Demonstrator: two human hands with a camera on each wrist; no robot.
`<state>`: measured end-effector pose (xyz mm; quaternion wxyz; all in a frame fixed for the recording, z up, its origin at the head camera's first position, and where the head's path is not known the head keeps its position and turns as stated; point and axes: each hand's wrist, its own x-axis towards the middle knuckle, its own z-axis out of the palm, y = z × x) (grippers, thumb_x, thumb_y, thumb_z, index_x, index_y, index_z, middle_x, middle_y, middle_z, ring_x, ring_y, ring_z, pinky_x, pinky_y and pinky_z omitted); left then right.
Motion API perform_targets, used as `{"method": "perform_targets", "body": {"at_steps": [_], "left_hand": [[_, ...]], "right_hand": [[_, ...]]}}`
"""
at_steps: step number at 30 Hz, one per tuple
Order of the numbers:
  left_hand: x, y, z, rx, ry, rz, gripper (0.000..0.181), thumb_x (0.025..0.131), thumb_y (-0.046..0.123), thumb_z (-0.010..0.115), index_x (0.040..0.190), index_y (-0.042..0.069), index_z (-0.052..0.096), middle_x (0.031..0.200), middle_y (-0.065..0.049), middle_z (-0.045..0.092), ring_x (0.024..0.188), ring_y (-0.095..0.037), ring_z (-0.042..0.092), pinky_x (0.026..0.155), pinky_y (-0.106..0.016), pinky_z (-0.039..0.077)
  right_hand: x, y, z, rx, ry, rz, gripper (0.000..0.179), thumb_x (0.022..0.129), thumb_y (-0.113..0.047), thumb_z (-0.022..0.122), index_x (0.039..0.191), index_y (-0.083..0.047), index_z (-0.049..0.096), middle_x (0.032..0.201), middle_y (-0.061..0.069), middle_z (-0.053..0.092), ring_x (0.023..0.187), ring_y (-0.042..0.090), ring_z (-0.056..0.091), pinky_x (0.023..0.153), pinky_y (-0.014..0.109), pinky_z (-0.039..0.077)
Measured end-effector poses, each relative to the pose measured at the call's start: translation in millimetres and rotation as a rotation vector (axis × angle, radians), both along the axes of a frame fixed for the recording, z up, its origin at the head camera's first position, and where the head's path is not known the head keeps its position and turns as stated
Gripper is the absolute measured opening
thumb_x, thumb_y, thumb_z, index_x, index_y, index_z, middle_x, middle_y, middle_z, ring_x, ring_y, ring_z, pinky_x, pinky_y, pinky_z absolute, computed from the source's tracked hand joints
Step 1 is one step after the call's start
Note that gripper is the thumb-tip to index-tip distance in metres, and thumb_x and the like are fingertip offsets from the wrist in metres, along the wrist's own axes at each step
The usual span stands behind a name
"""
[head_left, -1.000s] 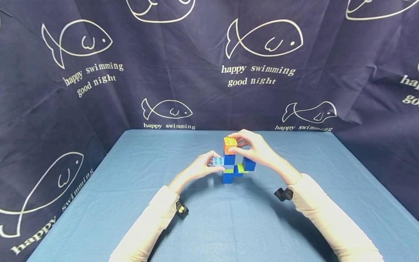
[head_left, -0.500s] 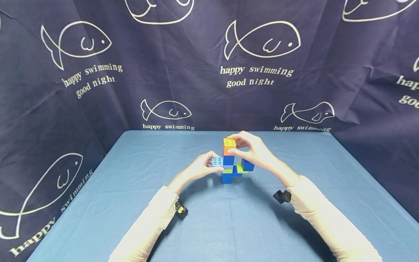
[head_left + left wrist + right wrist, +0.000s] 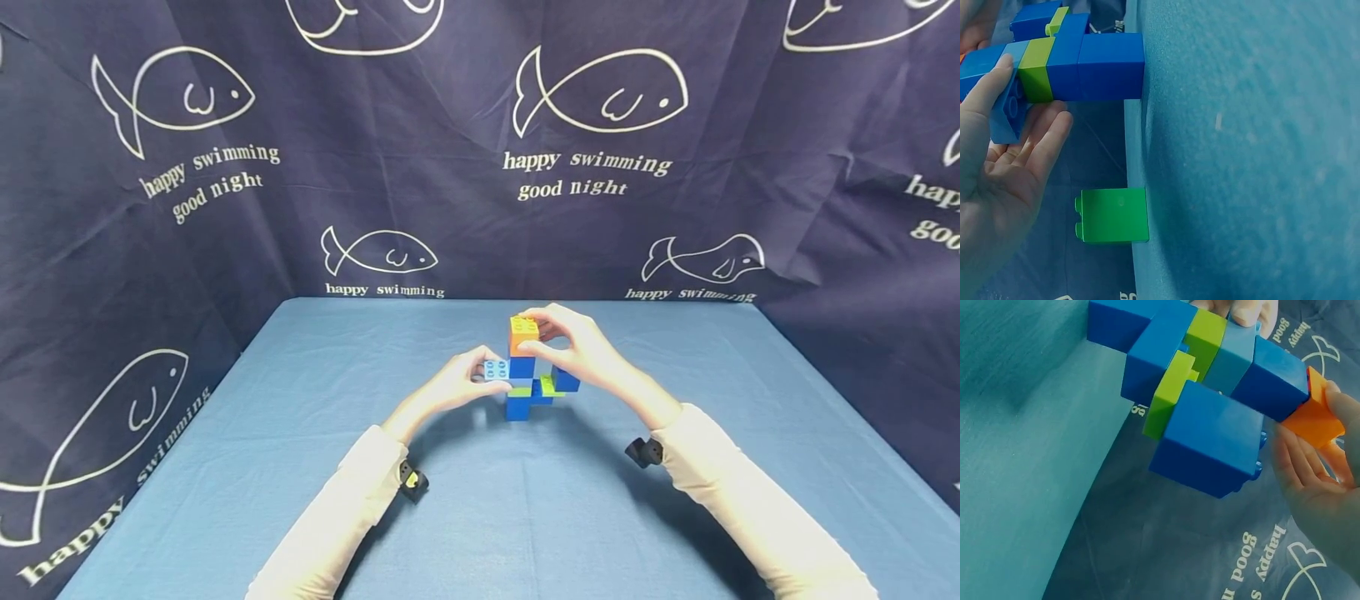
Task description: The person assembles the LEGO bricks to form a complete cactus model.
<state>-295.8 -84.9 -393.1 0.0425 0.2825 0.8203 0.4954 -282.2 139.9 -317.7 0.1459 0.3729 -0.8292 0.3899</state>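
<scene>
A stack of toy building bricks stands upright on the table. From the bottom up, its column has a dark blue brick (image 3: pixel 517 408), a lime green layer, a light blue brick (image 3: pixel 496 369) jutting left, another dark blue brick (image 3: pixel 522 367) and an orange brick (image 3: pixel 524 337) on top. My left hand (image 3: pixel 455 382) pinches the light blue brick between thumb and fingers. With thumb and fingers on opposite sides, my right hand (image 3: pixel 581 343) grips the orange brick. To the right, a lime green piece (image 3: pixel 1169 394) carries a large dark blue brick (image 3: pixel 1213 437) beside the column.
In the left wrist view, a separate green brick (image 3: pixel 1115 215) stands on the blue tablecloth (image 3: pixel 480 517) near the left hand; the head view hides it. A dark fish-print curtain (image 3: pixel 480 150) hangs behind the table and at its sides.
The orange brick now sits slightly lower and straighter on the column, with my right hand still gripping it. My left hand keeps the same hold on the light blue brick.
</scene>
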Motion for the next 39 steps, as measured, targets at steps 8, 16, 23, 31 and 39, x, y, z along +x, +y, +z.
{"method": "perform_targets", "body": {"at_steps": [8,16,23,31,39], "left_hand": [[-0.2,-0.1,-0.7,-0.003,0.011,0.006,0.032,0.080,0.024,0.075,0.102,0.009,0.057,0.087,-0.003,0.066,0.079,-0.008,0.064,0.074,-0.024,0.051],[-1.5,0.3,-1.2,-0.006,0.016,0.003,0.032,0.081,0.023,0.074,0.102,0.008,0.056,0.086,-0.003,0.065,0.078,-0.008,0.063,0.074,-0.024,0.051],[-1.6,0.7,-2.0,0.001,0.015,0.002,0.031,0.081,0.022,0.075,0.102,0.009,0.056,0.086,-0.003,0.066,0.078,-0.009,0.064,0.074,-0.025,0.051],[-0.2,0.8,-1.3,0.003,0.010,0.008,0.032,0.080,0.022,0.075,0.102,0.007,0.056,0.087,-0.005,0.066,0.078,-0.009,0.063,0.074,-0.024,0.051],[0.0,1.1,0.3,-0.004,0.006,0.026,0.033,0.080,0.022,0.076,0.102,0.007,0.058,0.086,-0.004,0.066,0.078,-0.009,0.063,0.074,-0.024,0.051]], "right_hand": [[-0.5,-0.5,-5.1,0.000,0.026,-0.012,0.046,0.077,-0.014,0.077,0.120,-0.008,0.060,0.099,0.004,0.064,0.086,0.015,0.064,0.080,0.033,0.054],[0.1,0.2,-8.5,0.011,0.089,-0.016,0.049,0.076,-0.015,0.077,0.122,-0.008,0.059,0.104,0.005,0.064,0.088,0.016,0.064,0.080,0.032,0.054],[-0.3,1.4,-8.5,0.008,0.045,-0.015,0.049,0.078,-0.017,0.076,0.123,-0.010,0.058,0.107,0.005,0.064,0.091,0.017,0.064,0.083,0.033,0.053],[-0.1,1.9,-8.7,-0.012,-0.034,-0.013,0.049,0.078,-0.018,0.076,0.122,-0.010,0.057,0.109,0.006,0.064,0.092,0.018,0.065,0.085,0.035,0.053],[0.1,1.4,-8.1,-0.037,-0.097,-0.020,0.049,0.079,-0.018,0.076,0.123,-0.009,0.057,0.108,0.006,0.065,0.092,0.018,0.065,0.086,0.035,0.052]]}}
